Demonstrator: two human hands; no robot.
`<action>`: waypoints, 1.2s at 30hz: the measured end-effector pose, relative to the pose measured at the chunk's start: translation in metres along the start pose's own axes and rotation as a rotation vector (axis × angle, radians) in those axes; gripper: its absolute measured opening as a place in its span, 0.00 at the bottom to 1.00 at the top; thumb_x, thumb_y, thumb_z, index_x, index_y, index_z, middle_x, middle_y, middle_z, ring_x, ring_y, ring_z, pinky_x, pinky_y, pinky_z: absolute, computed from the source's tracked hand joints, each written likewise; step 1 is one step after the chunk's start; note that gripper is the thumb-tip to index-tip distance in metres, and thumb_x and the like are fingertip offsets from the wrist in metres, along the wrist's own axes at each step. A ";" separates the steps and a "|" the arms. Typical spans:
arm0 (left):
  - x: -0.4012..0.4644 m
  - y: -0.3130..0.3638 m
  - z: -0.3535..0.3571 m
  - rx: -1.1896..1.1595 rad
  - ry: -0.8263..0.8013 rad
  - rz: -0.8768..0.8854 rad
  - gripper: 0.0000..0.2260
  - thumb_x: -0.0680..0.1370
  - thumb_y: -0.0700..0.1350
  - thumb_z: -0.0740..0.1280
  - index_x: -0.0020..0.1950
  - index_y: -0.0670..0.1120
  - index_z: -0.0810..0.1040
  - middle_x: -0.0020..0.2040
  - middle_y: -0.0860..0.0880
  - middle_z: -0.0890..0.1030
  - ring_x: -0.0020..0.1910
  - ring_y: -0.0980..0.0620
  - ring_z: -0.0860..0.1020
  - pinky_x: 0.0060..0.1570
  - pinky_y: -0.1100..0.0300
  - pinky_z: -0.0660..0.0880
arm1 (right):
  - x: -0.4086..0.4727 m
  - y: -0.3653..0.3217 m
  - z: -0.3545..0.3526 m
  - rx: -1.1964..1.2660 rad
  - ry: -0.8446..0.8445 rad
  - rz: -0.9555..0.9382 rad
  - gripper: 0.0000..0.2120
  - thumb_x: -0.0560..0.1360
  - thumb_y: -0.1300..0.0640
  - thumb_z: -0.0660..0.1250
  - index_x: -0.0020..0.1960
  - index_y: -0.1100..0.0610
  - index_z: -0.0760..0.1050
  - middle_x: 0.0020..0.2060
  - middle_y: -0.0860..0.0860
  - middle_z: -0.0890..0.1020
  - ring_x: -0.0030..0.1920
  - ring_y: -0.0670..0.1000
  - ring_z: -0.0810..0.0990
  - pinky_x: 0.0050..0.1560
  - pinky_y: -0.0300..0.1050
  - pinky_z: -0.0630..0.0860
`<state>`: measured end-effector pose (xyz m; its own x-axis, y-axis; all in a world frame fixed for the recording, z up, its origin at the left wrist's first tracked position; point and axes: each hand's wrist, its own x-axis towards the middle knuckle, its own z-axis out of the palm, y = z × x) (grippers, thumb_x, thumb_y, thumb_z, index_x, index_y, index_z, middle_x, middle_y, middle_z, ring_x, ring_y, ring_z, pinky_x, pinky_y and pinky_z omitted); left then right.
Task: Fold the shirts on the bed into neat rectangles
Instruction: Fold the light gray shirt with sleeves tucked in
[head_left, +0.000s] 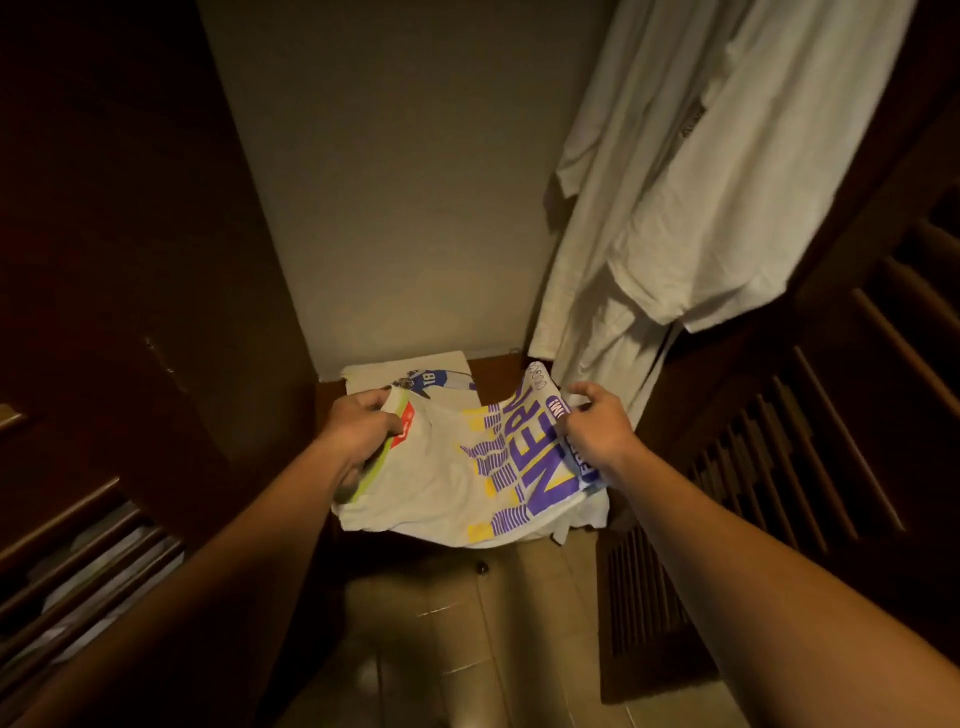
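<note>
Left hand (363, 431) curled round the green-trimmed edge of the printed shirt (457, 483), gripping it; right hand (597, 431) pinching the opposite edge by the purple lettering, thumb and fingers closed on the cloth. Held slung between both hands, sagging in the middle, above the near edge of the dark wooden ledge (498, 374), over the tiled floor (467, 649). No bed in sight.

Judged: carrying or gathering, folding proper not yet begun on this piece. Next, probably: laid flat on a surface, spread smooth, sleeves brought in.

Long axis running left to right between the hands; lettering turned on its side, reading upward and away.

Behind the shirt, on that ledge against the wall: another folded shirt (415, 379) with a numbered-player print. Right of the ledge and above: white hanging garments (701, 182).
</note>
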<state>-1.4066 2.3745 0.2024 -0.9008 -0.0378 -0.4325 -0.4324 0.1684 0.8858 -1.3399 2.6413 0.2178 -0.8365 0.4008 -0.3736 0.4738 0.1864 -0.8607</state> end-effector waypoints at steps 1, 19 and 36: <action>0.015 -0.002 0.001 0.001 0.011 0.015 0.21 0.74 0.28 0.68 0.60 0.49 0.83 0.48 0.45 0.84 0.47 0.44 0.82 0.54 0.50 0.81 | 0.015 -0.001 0.005 -0.017 -0.017 -0.009 0.25 0.77 0.65 0.70 0.71 0.55 0.66 0.50 0.55 0.82 0.42 0.53 0.84 0.37 0.46 0.82; 0.332 -0.165 0.059 -0.148 0.191 0.196 0.23 0.74 0.32 0.67 0.66 0.51 0.82 0.58 0.44 0.84 0.51 0.46 0.82 0.47 0.59 0.76 | 0.332 0.154 0.145 -0.076 -0.055 -0.246 0.12 0.78 0.62 0.70 0.59 0.53 0.73 0.48 0.49 0.82 0.43 0.50 0.85 0.45 0.52 0.84; 0.525 -0.187 0.035 -0.216 0.354 0.354 0.24 0.77 0.30 0.65 0.71 0.48 0.78 0.57 0.45 0.82 0.46 0.55 0.79 0.40 0.66 0.74 | 0.530 0.159 0.242 0.074 -0.065 -0.422 0.09 0.82 0.67 0.63 0.58 0.57 0.73 0.48 0.53 0.81 0.41 0.48 0.82 0.31 0.40 0.80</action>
<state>-1.7970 2.3578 -0.1961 -0.9350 -0.3510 -0.0514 -0.0647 0.0262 0.9976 -1.7748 2.6661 -0.2012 -0.9695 0.2451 -0.0022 0.0670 0.2562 -0.9643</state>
